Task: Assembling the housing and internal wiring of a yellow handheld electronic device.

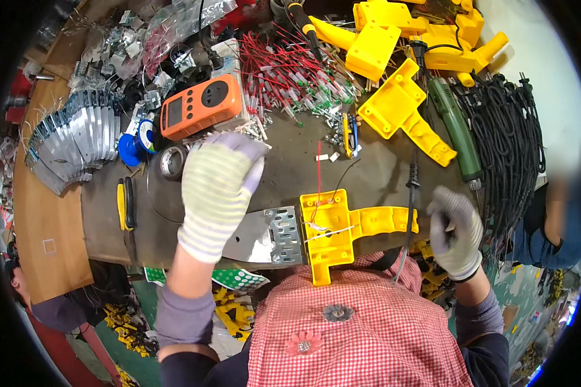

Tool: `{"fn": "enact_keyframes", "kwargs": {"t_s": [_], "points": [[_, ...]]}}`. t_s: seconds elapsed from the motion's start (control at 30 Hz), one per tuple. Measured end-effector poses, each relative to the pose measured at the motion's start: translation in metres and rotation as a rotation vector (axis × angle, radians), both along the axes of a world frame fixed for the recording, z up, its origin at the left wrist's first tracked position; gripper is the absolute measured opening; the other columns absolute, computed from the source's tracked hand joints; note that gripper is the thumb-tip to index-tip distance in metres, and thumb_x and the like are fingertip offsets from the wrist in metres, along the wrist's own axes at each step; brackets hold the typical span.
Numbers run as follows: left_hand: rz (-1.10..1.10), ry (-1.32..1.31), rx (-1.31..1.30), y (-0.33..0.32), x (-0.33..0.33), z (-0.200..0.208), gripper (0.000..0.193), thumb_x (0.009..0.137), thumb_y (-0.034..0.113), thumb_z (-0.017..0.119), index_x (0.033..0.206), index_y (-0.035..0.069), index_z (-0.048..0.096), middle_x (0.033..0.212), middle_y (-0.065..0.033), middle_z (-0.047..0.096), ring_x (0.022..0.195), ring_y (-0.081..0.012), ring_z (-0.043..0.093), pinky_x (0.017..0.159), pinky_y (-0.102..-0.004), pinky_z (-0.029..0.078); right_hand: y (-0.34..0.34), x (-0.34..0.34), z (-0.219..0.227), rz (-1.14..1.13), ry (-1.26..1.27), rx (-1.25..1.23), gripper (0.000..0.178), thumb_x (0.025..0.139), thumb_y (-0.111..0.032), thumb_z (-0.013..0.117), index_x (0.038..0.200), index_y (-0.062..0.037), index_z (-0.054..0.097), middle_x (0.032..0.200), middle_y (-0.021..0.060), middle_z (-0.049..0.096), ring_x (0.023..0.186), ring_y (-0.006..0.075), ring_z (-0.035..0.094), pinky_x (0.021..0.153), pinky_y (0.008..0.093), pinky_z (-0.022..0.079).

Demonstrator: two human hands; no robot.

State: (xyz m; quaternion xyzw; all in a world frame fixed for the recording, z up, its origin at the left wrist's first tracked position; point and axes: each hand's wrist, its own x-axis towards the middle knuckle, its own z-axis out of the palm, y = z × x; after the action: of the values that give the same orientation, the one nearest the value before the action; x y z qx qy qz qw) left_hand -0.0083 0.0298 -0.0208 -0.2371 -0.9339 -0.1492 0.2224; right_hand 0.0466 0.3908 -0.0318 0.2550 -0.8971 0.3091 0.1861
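My left hand (216, 190), in a striped glove, is over the bench just below the orange meter (203, 106). Its fingers are bent together beside small white pieces (246, 131); what they hold, if anything, is hidden. My right hand (457, 229), also gloved, is loosely curled with a gap between thumb and fingers and nothing visible in it. Between them lies an open yellow plastic housing half (329, 248) with a handle, red and black wires and a white tie inside. A slotted metal plate (284, 235) adjoins its left side. A black power cord (412, 184) crosses the handle.
Red-wired parts (290, 74) are heaped at the back. Yellow housings (394, 103), a green electric screwdriver (455, 129) and bundled black cords (503, 142) stand right. At left are metal blades (77, 138), a blue spool (132, 149), tape (172, 161) and cutters (126, 203). Other people are at both sides.
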Motion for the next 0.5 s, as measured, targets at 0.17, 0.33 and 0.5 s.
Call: {"fn": "enact_keyframes", "kwargs": {"t_s": [0.17, 0.33, 0.5], "points": [[0.000, -0.097, -0.683, 0.009, -0.051, -0.012, 0.008, 0.078, 0.014, 0.069, 0.085, 0.013, 0.069, 0.081, -0.0086, 0.061, 0.082, -0.0274, 0.063, 0.073, -0.0424, 0.048, 0.006, 0.010, -0.008, 0.267, 0.038, 0.154, 0.032, 0.069, -0.009, 0.072, 0.101, -0.0094, 0.071, 0.090, 0.0089, 0.065, 0.071, 0.0275, 0.063, 0.057, 0.0389, 0.049], [-0.095, -0.132, -0.752, -0.002, -0.058, 0.000, 0.010, 0.078, 0.016, 0.069, 0.086, 0.012, 0.071, 0.081, -0.0089, 0.062, 0.081, -0.0290, 0.063, 0.071, -0.0424, 0.050, -0.008, 0.008, -0.004, 0.479, 0.269, 0.152, 0.034, 0.072, -0.017, 0.074, 0.105, -0.0212, 0.070, 0.103, 0.0047, 0.065, 0.086, 0.0216, 0.065, 0.068, 0.0333, 0.056], [-0.178, -0.102, -0.773, 0.003, -0.065, 0.006, 0.005, 0.076, 0.016, 0.068, 0.078, 0.011, 0.069, 0.076, -0.0088, 0.064, 0.077, -0.0275, 0.066, 0.066, -0.0417, 0.052, -0.026, -0.009, 0.003, 0.719, 0.033, -0.035, 0.034, 0.075, -0.018, 0.074, 0.108, -0.0173, 0.071, 0.096, 0.0083, 0.069, 0.086, 0.0256, 0.069, 0.069, 0.0380, 0.057]]}}
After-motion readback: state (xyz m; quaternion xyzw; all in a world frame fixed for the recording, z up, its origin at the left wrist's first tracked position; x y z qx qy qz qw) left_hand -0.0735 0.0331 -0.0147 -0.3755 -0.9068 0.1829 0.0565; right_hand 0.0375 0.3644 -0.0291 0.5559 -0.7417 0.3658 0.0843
